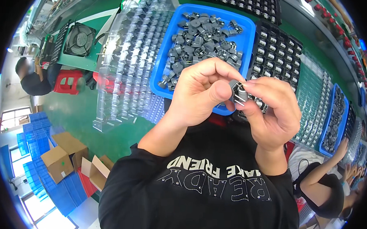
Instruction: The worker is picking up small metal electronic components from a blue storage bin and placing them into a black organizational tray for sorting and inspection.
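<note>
Both hands meet in front of my chest over one small grey plastic part with metal pins. My left hand pinches its grey body between thumb and bent forefinger. From the other side, my right hand closes thumb and fingertips on it near the pins. Fingers cover some of the part, so I cannot see whether a second small piece is between the right fingertips. Just beyond my hands lies a blue tray heaped with similar grey pinned parts.
Clear plastic blister trays stand stacked left of the blue tray. A black tray of silver cylindrical pieces lies to its right. A black fan is farther left. Cardboard boxes sit lower left. Co-workers work at both sides.
</note>
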Demonstrator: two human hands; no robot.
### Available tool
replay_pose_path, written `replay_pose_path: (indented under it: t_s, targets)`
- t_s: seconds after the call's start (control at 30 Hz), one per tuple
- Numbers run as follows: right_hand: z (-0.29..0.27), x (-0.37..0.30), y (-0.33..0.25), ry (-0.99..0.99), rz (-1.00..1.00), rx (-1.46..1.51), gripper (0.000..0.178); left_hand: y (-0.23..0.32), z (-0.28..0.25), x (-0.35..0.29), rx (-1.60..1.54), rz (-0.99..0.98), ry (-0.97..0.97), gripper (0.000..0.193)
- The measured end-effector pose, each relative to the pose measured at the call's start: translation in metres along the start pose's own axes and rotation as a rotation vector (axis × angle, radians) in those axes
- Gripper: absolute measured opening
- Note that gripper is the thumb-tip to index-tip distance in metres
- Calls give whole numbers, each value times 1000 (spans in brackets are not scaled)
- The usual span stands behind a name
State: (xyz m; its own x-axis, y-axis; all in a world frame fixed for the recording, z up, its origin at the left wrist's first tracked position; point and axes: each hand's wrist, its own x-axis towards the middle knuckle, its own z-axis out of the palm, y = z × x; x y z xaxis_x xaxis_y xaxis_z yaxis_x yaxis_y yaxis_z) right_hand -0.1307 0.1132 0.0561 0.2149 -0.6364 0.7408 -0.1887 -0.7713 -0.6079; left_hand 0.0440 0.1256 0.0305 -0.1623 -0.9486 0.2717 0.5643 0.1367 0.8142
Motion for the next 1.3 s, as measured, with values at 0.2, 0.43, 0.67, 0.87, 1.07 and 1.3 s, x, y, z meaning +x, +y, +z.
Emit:
replay_pose_path:
  t_s: [0.2,0.43,0.67,0.87,1.07,1.3]
  targets:
    - [-2,-4,0,7,5,-3,28,-2,3,0,-11,-28,-6,47]
    - [-6,-4,-3,-19,18,-3,30,-2,-1,-3,-30,-49,-34,45]
    - [-1,-14,7,9,17,48,32,-2,-5,-6,3,-108,-55,42]
    - [-6,-13,7,6,21,15,31,-7,0,-2,-32,-99,-44,40]
    - [-14,-14,7,-41,40,-12,30,-5,0,-2,53,-141,-58,34]
    - [-20,-15,18,-43,170,6,17,-13,9,3,248,-117,84,37]
